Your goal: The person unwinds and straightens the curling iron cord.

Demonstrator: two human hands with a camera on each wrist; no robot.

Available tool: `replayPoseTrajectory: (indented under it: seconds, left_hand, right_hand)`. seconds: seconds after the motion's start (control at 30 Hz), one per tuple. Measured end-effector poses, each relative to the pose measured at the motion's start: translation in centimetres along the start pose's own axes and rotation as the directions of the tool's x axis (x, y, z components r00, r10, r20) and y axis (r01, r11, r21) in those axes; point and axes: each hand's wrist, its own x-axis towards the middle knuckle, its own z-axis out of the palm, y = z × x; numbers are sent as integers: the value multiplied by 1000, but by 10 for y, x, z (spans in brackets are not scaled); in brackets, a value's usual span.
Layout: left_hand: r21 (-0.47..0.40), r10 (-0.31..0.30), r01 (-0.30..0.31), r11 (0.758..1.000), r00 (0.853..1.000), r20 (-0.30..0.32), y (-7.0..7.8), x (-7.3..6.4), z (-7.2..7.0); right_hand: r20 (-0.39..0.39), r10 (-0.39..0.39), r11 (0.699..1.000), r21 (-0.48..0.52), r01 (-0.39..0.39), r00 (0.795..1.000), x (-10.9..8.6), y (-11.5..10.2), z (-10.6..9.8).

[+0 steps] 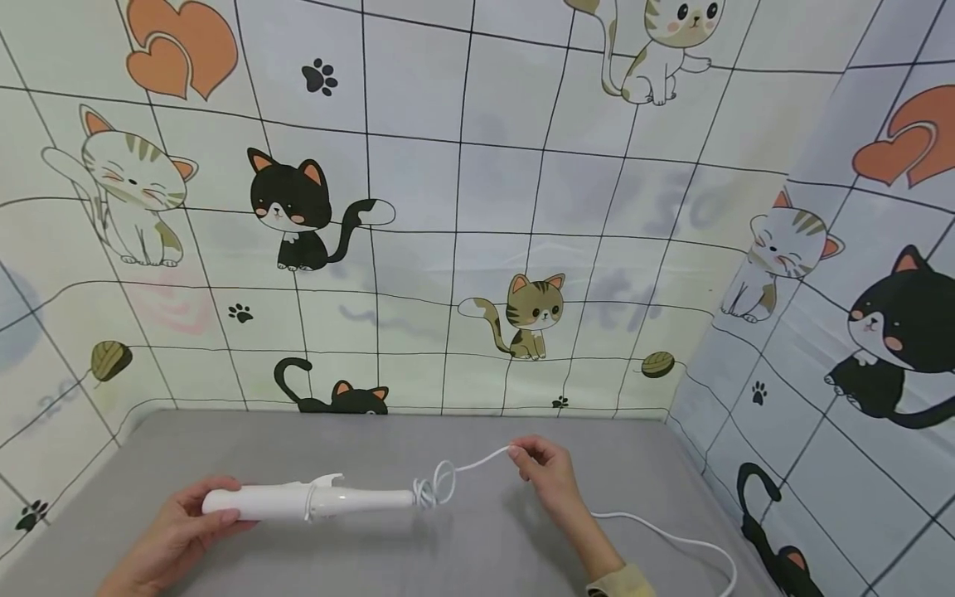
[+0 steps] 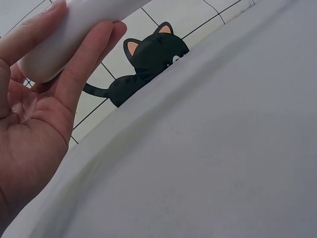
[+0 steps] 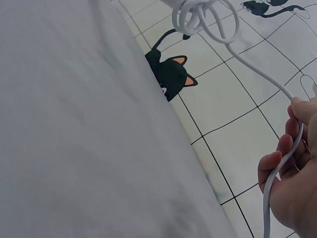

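A white curling iron [image 1: 358,501] is held level above the grey surface, its small lever upward near the middle. My left hand [image 1: 186,518] grips its thick rounded end, thumb on the near side; the left wrist view shows the fingers [image 2: 79,69] curled round that end. White cord [image 1: 477,463] comes out of the thin end, wound there in several loose loops [image 3: 205,15]. My right hand [image 1: 548,477] pinches the cord between thumb and fingertips, to the right of the loops. In the right wrist view the cord runs across the curled fingers and down past the palm.
The cord's far length [image 1: 686,541] curves over the right side of the grey cloth-covered table [image 1: 358,564]. Behind and at the sides stand white grid-patterned sheets [image 1: 418,191] with printed cats, hearts and paw marks.
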Motion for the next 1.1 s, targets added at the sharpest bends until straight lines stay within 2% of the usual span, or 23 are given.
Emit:
replayPoseTrajectory:
  seconds: [0.13, 0.23, 0.37, 0.5, 0.73, 0.83, 0.97, 1.1]
  left_hand:
    - [48, -47, 48, 998, 999, -5, 1, -1, 2]
    - [83, -122, 122, 989, 993, -6, 1, -1, 4]
    - [108, -246, 250, 962, 968, -45, 1, 1, 6]
    - [119, -299, 307, 944, 951, -81, 2, 4, 8]
    - [175, -312, 338, 925, 937, -158, 3, 8, 10]
    - [185, -299, 328, 926, 939, -166, 3, 7, 10]
    - [155, -249, 269, 951, 959, -137, 1, 4, 4]
    - [66, -176, 181, 981, 981, -78, 0, -2, -3]
  right_hand:
    - [4, -7, 999, -35, 7, 1000, -1, -1, 3]
    - [16, 2, 996, -91, 0, 1000, -1, 0, 7]
    - [15, -13, 987, -158, 15, 1000, -1, 3, 12]
    - [1, -26, 992, -121, 26, 1000, -1, 3, 13]
    - [47, -21, 1000, -15, 22, 999, -4, -6, 13]
    - [61, -23, 1000, 2, 22, 998, -4, -9, 13]
    - [26, -17, 1000, -8, 17, 1000, -4, -11, 9]
    - [-34, 7, 999, -36, -8, 999, -1, -10, 1]
